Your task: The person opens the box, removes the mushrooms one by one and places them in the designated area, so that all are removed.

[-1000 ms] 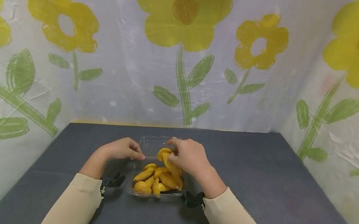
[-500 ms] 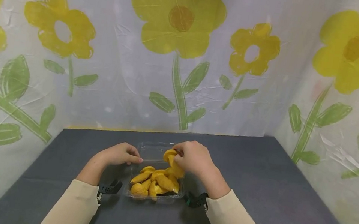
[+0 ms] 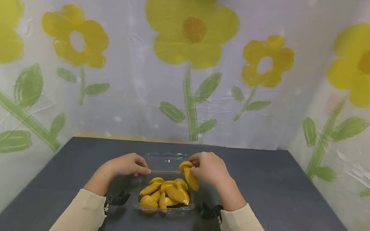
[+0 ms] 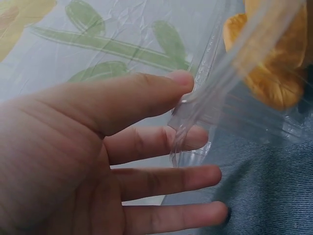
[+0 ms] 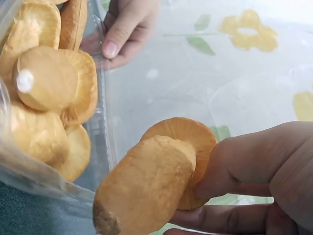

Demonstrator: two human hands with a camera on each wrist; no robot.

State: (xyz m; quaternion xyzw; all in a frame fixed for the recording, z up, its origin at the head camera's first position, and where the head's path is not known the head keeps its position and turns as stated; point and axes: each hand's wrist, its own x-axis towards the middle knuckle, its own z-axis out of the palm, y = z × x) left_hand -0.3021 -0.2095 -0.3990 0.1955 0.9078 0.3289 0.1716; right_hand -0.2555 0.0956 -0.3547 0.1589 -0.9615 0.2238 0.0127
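A yellow-orange mushroom [image 3: 191, 179] hangs from my right hand [image 3: 212, 168], over the right side of a clear plastic clamshell box [image 3: 167, 210]. In the right wrist view my thumb and fingers grip the mushroom's cap [image 5: 183, 128], while its thick stem points away with a brown tip. Several similar mushrooms [image 3: 174, 193] lie heaped in the box. At the box's left back, my left hand [image 3: 126, 164] pinches the clear rim [image 4: 193, 105] between thumb and index finger; its other fingers stay straight. The box's lid [image 3: 164, 163] lies open toward the back.
A dark grey cloth [image 3: 259, 188] covers the table. Behind and at both sides hang pale sheets [image 3: 130, 104] printed with yellow flowers. A black strap device [image 3: 118, 199] sits at each wrist.
My right hand has lifted the mushroom off the heap and moved it rightward, apart from the others. The left hand keeps its pinch on the box rim. The head view has shifted slightly.
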